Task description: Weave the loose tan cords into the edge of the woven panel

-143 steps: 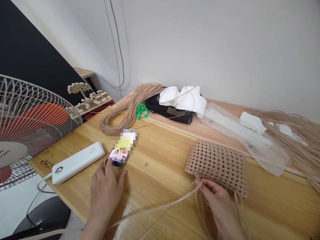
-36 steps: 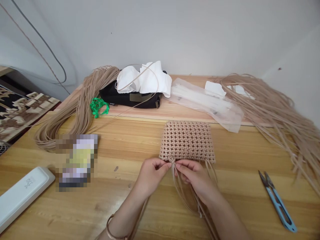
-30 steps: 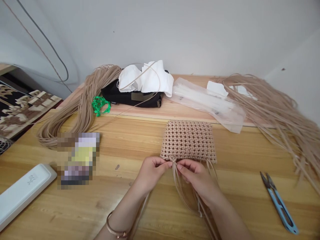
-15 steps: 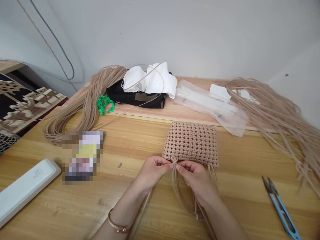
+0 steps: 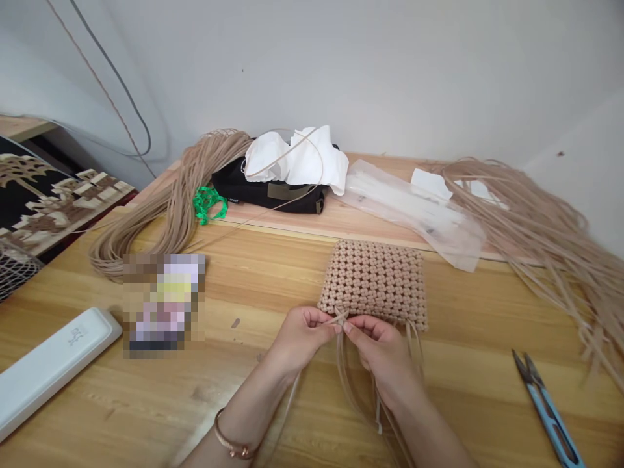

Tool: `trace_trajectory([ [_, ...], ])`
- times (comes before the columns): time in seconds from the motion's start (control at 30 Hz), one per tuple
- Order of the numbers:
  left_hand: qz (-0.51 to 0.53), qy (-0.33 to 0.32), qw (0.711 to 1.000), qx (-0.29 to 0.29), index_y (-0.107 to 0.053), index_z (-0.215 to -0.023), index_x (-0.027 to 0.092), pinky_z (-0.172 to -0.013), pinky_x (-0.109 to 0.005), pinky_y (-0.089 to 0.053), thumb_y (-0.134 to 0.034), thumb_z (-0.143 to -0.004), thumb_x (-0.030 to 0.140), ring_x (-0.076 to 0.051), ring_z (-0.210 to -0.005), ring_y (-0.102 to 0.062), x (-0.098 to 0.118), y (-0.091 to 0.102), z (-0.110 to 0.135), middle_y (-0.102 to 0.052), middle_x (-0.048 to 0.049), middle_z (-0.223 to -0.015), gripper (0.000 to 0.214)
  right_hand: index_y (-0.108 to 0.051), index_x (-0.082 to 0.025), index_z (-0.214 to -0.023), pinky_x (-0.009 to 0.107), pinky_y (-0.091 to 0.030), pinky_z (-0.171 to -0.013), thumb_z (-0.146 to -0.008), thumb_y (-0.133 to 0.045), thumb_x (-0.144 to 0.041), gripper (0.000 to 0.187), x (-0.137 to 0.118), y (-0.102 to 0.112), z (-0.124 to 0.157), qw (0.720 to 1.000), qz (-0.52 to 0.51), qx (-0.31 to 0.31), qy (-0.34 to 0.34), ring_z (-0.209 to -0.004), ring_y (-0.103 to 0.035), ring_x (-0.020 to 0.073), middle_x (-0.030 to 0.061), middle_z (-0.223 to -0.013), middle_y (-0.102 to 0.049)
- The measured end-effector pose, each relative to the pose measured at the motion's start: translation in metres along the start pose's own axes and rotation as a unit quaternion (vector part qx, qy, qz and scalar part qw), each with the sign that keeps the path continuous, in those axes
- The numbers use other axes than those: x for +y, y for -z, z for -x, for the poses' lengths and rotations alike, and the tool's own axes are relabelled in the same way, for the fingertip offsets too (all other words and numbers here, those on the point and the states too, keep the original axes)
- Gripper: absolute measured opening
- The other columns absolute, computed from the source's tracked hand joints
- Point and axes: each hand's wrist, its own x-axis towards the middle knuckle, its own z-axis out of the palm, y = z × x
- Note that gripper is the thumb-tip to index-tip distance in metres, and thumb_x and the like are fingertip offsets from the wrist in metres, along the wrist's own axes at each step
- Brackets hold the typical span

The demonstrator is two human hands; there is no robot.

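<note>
Wooden tabletop (image 5: 244,273): the woven cord panel (image 5: 374,279) lay flat.
Your left hand (image 5: 301,335) and right hand (image 5: 385,354) each pinched its edge strands (image 5: 340,317) in a tight grip, likely to tension a knot.

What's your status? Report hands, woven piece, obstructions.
Left hand, right hand: both pinched on tan strands. Woven piece flat on table, strands at its near edge. Scissors off to right, apart from hands.

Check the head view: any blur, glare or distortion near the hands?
Head view: left hand, right hand and the cord strands they pinch are sharp; light soft, no glare; pixelated block masks something on the table; wide-angle bends the edges; scissors cropped at bottom right.
</note>
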Motion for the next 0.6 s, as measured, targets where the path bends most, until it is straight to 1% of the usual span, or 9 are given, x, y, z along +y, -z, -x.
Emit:
trace_trajectory([
  [0.1, -0.008, 0.009, 1.000, -0.012, -0.060, -0.056, 0.013, -0.038, -0.019, -0.017, -0.071, -0.053, 0.033, -0.003, -0.036, -0.026, 0.0008, 0.0007, 0.0012, -0.036, 0.0090, -0.034, 0.024, -0.062, -0.015, -0.069, 0.021, -0.011, -0.035, -0.062, -0.065, -0.040, 0.026, -0.0004, -0.0008, 0.0018, 1.000, 0.009, 0.013, 0.006, -0.036, -0.019, 0.0033, -0.0055, -0.047, -0.045],
  [0.2, -0.017, 0.023, 0.999, -0.028, -0.059, -0.058, 0.012, -0.037, -0.019, -0.012, -0.070, -0.054, 0.038, -0.002, -0.034, -0.021, 0.0010, 0.0023, 0.0023, -0.031, 0.0103, -0.034, 0.028, -0.063, -0.016, -0.069, 0.021, -0.013, -0.035, -0.062, -0.065, -0.040, 0.025, -0.0014, -0.0012, 0.0026, 0.999, 0.022, 0.019, 0.017, -0.037, -0.024, 0.0044, -0.0025, -0.053, -0.051],
  [0.3, -0.031, 0.036, 0.997, -0.065, -0.053, -0.055, 0.013, -0.036, -0.021, -0.007, -0.067, -0.056, 0.043, -0.002, -0.033, -0.016, -0.0001, 0.0041, 0.0025, -0.026, 0.0110, -0.034, 0.033, -0.064, -0.016, -0.068, 0.021, -0.015, -0.036, -0.061, -0.065, -0.040, 0.025, -0.0020, -0.0011, 0.0028, 0.999, 0.026, 0.023, 0.027, -0.040, -0.030, 0.0056, -0.0009, -0.057, -0.055],
  [0.37, -0.026, 0.043, 0.995, -0.087, -0.048, -0.053, 0.015, -0.036, -0.021, -0.005, -0.065, -0.058, 0.046, -0.002, -0.033, -0.014, -0.0012, 0.0048, 0.0021, -0.024, 0.0112, -0.035, 0.036, -0.064, -0.016, -0.068, 0.020, -0.017, -0.037, -0.061, -0.065, -0.039, 0.024, -0.0021, -0.0007, 0.0028, 0.999, 0.028, 0.028, 0.028, -0.041, -0.032, 0.0058, -0.0010, -0.057, -0.055],
  [0.43, -0.008, 0.051, 0.994, -0.097, -0.045, -0.055, 0.016, -0.035, -0.021, -0.005, -0.066, -0.057, 0.046, -0.002, -0.034, -0.014, -0.0018, 0.0049, 0.0016, -0.023, 0.0116, -0.035, 0.036, -0.064, -0.016, -0.069, 0.020, -0.017, -0.036, -0.061, -0.065, -0.039, 0.023, -0.0018, -0.0003, 0.0027, 0.999, 0.032, 0.032, 0.027, -0.040, -0.030, 0.0054, -0.0018, -0.055, -0.053],
  [0.6, 0.015, 0.058, 0.992, -0.107, -0.046, -0.058, 0.016, -0.035, -0.021, -0.005, -0.067, -0.056, 0.045, -0.002, -0.034, -0.013, -0.0015, 0.0042, 0.0013, -0.023, 0.0121, -0.036, 0.036, -0.062, -0.015, -0.069, 0.021, -0.012, -0.035, -0.062, -0.064, -0.040, 0.026, -0.0009, 0.0008, 0.0006, 1.000, 0.020, 0.014, 0.014, -0.036, -0.020, 0.0034, -0.0053, -0.047, -0.044],
])
